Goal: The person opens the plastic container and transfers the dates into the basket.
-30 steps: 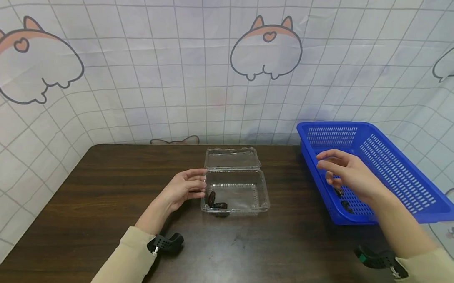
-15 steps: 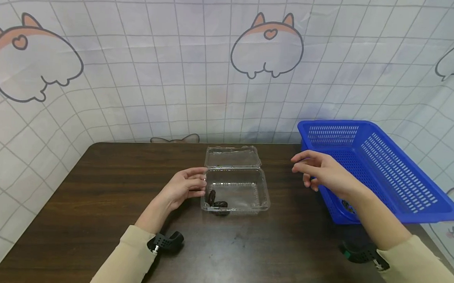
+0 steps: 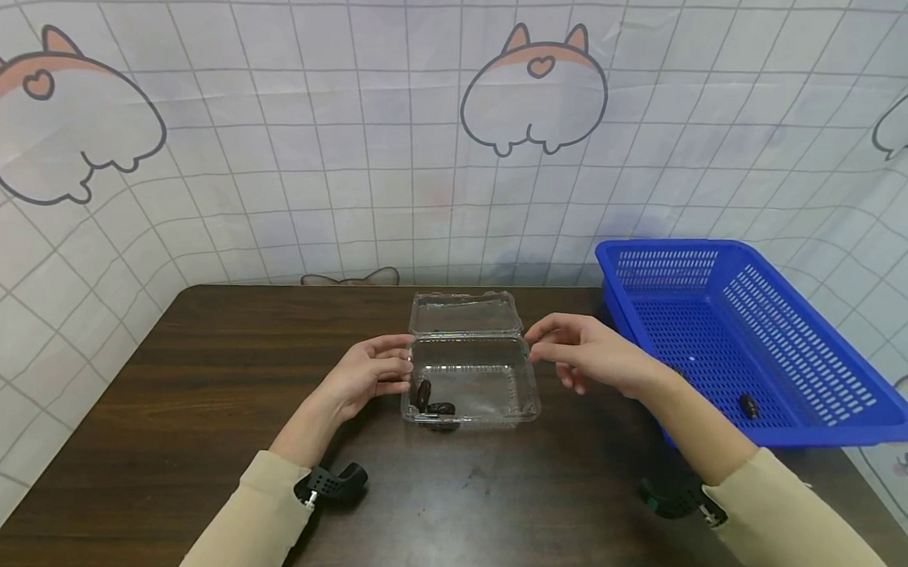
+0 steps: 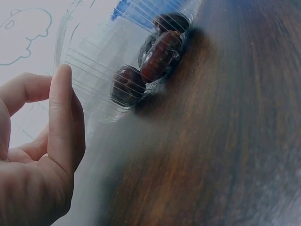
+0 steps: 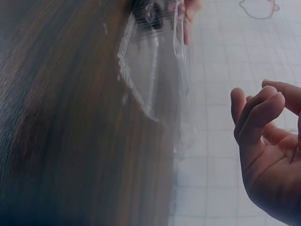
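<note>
An open clear plastic clamshell container (image 3: 488,393) sits mid-table, its hinged lid (image 3: 464,315) lying back behind it. Dark brown dates (image 4: 162,56) are gathered at its near left corner. My left hand (image 3: 368,381) is against the container's left side, with fingertips right at the rim, as the left wrist view also shows. At the container's right rim is my right hand (image 3: 590,351), its fingers bent and the thumb close to the index fingertip (image 5: 275,96). I cannot tell whether anything small is between those tips.
A blue perforated plastic basket (image 3: 880,419) stands at the right, with a dark date (image 3: 749,406) on its floor and my right forearm across its near left side. Behind the dark wooden table (image 3: 218,375) hangs a white gridded cloth (image 3: 352,188) with cartoon animals.
My right hand has travelled left from over the blue basket to the container's right rim. A date on the basket floor has come into sight. My left hand has stayed in place.
</note>
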The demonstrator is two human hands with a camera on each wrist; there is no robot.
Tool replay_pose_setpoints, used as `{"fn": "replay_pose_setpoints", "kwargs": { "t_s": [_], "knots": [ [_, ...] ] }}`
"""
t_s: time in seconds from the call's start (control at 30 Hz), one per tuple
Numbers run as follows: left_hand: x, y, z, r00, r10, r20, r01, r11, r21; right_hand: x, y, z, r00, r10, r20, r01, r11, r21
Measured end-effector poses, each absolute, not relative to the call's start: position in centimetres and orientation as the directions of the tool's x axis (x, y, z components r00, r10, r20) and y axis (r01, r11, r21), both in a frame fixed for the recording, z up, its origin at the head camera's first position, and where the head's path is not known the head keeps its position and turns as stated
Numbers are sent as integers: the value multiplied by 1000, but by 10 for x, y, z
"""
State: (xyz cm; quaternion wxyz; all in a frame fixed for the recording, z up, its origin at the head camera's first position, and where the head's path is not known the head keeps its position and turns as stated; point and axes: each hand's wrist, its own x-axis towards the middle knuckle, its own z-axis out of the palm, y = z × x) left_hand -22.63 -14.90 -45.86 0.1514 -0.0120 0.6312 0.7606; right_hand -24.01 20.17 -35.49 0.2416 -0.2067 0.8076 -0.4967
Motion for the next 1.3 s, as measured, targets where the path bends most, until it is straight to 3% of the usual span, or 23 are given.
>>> {"fn": "replay_pose_setpoints", "kwargs": {
  "t_s": [0.8, 1.3],
  "knots": [
    [-226, -149, -457, -953, 218, -210, -250, -175, 952, -248, 135, -381, -637, -716, -287, -95, 442, -892],
    [-226, -148, -456, -953, 209, -220, -256, -161, 953, -251, 112, -397, -578, -744, -334, -88, 464, -881]
  ]
}}
